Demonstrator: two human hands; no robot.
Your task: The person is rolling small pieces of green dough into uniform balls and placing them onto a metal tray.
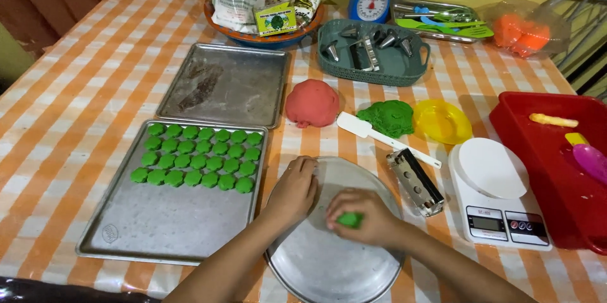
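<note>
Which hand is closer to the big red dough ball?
Left. The left hand rests on the round tray's rim, just below the red dough; the right hand is farther down.

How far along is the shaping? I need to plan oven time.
Done: rows of green pieces fill the upper half of the near tray. In hand: the right hand presses a green bit on the round pan; the left hand steadies it. Left: green dough, red dough, far tray.
</note>
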